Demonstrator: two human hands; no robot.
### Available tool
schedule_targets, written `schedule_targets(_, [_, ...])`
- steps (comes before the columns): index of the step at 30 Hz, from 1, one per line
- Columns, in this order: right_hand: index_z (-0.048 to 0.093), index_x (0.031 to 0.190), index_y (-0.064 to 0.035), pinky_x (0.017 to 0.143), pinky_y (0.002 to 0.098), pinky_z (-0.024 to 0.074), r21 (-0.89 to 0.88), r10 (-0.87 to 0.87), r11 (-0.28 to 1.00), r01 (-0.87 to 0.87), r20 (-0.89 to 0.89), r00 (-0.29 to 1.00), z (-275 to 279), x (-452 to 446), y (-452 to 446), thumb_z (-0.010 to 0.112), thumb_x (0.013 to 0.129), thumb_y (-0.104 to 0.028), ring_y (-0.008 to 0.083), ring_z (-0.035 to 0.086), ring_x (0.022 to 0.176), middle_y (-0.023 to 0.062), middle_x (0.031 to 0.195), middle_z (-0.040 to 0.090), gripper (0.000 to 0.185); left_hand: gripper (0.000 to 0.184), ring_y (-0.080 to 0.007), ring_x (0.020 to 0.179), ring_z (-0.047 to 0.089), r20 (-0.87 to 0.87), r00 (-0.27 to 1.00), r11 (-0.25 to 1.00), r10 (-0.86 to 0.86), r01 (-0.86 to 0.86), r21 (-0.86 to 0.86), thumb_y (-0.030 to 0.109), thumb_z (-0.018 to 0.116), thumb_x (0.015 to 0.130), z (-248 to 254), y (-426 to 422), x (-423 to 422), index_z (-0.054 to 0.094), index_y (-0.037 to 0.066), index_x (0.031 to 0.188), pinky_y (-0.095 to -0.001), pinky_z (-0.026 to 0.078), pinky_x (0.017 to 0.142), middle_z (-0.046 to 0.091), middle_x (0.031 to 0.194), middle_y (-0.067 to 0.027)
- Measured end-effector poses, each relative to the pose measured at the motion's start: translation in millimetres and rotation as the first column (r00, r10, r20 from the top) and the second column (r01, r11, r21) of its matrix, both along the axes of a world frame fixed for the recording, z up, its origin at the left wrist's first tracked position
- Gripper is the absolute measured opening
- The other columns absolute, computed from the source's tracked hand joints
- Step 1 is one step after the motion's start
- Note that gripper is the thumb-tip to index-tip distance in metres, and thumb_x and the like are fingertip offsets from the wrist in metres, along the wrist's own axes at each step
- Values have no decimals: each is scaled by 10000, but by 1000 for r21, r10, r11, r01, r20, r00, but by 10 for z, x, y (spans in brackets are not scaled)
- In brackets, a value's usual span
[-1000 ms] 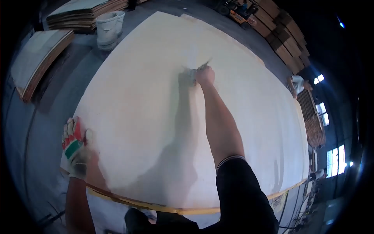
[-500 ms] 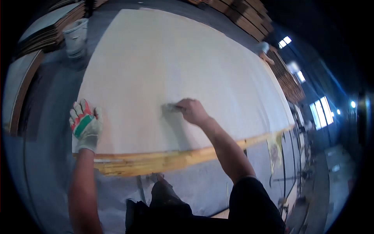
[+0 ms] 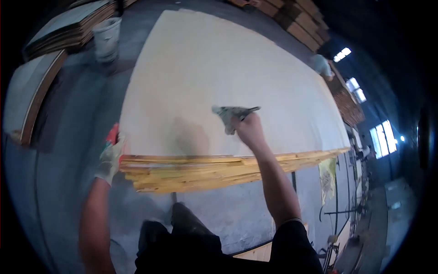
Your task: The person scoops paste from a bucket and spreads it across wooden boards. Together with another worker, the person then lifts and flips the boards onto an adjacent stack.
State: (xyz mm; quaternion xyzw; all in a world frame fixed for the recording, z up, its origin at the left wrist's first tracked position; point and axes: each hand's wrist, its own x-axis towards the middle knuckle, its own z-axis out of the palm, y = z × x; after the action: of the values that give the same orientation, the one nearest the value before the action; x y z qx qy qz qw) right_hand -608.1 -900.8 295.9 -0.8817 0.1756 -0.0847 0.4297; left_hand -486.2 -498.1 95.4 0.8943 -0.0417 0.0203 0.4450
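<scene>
A large pale wood sheet (image 3: 182,68) lies on top of a stack with yellowish, ragged layered edges (image 3: 196,174). Over the middle of the sheet, my bare right hand (image 3: 248,130) is closed on a putty knife (image 3: 229,115), its wide blade tilted up and apart from the surface. A shadow of hand and tool falls on the sheet to the left. My left hand (image 3: 111,155), in a white glove with red and green patches, rests against the sheet's near left edge. Its fingers reach forward along that side, partly hidden and slightly blurred.
A whitish bucket (image 3: 106,43) stands on the floor at the far left, near stacks of boards (image 3: 73,27). Another low board stack (image 3: 34,96) sits at left. A person (image 3: 322,66) is at the sheet's far right edge, beside more stacked sheets (image 3: 349,102).
My right hand has raised the putty knife off the sheet and turned its blade. My left hand has slid from lying flat on top to the sheet's left edge. The view has shifted.
</scene>
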Motion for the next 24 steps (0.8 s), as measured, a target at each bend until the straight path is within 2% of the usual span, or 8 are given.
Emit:
schedule_targets(3, [693, 1043, 80, 625, 315, 523, 185, 78, 979, -80, 21, 997, -101, 433, 364, 532, 904, -46, 158, 643, 701, 104, 834, 699, 247, 522, -200, 1062, 629, -267, 954, 907, -138, 13, -422, 443, 536, 995, 157, 11, 32, 557, 139, 1419, -325, 468, 934, 675, 1221, -80])
schedule_targets(8, [651, 1106, 79, 696, 407, 587, 750, -160, 656, 86, 26, 987, -554, 1062, 1047, 542, 900, -28, 249, 690, 839, 134, 1021, 686, 257, 507, -197, 997, 632, -278, 939, 940, -202, 105, -326, 424, 551, 991, 460, 97, 30, 562, 145, 1413, -313, 479, 910, 680, 1200, -73])
schedule_targets(9, [658, 1052, 62, 725, 442, 584, 354, -84, 929, 111, -93, 992, -839, 1265, 959, 576, 910, -115, 310, 709, 853, 168, 1009, 701, 241, 504, -196, 977, 636, -295, 927, 940, -233, 137, -312, 424, 554, 990, 496, 143, 84, 563, 151, 1414, -312, 485, 898, 682, 1191, -72])
schedule_targets(12, [664, 1008, 20, 745, 460, 569, -543, -153, 837, 63, -122, 981, -849, 1632, 1214, 583, 907, -197, 364, 688, 841, 192, 956, 706, 252, 451, -183, 1241, 574, -388, 834, 919, -392, 342, -193, 344, 509, 1039, 818, 407, 199, 546, 119, 1428, -303, 444, 1019, 614, 1374, -112])
schedule_targets(15, [687, 951, -80, 799, 462, 552, -673, 142, 717, -182, -115, 983, -837, 1326, 1334, 588, 891, -227, 397, 665, 883, 192, 936, 697, 188, 402, -148, 1077, 625, -245, 772, 776, -586, 449, -443, 339, 536, 1032, 494, 867, 541, 593, 146, 1380, -288, 479, 941, 669, 1213, -69])
schedule_targets(18, [690, 995, -52, 787, 409, 556, -390, -33, 916, -96, -311, 950, -543, 1008, 1774, 600, 922, -146, 329, 698, 866, 175, 968, 717, 149, 339, -125, 776, 610, -584, 705, 914, -401, 270, -302, 326, 572, 1011, 565, 1312, 1158, 645, 188, 1312, -304, 503, 747, 675, 947, 3])
schedule_targets(20, [674, 1030, 15, 786, 355, 547, 527, 25, 850, 19, -77, 997, -666, 855, 1824, 599, 934, -29, 219, 692, 870, 127, 964, 713, 129, 324, -102, 913, 615, -303, 847, 864, -437, 302, -404, 295, 561, 1029, -216, 1560, 1889, 651, 160, 1309, -278, 492, 839, 677, 1037, -1])
schedule_targets(24, [650, 1041, 62, 788, 338, 553, 527, -437, 782, 333, 82, 896, -100, 1297, 2521, 614, 894, 54, 198, 677, 847, 107, 937, 692, 153, 325, -107, 1060, 604, -361, 776, 843, -517, 389, -373, 294, 567, 1029, 205, 1864, 3141, 649, 141, 1304, -253, 461, 929, 666, 1097, -12])
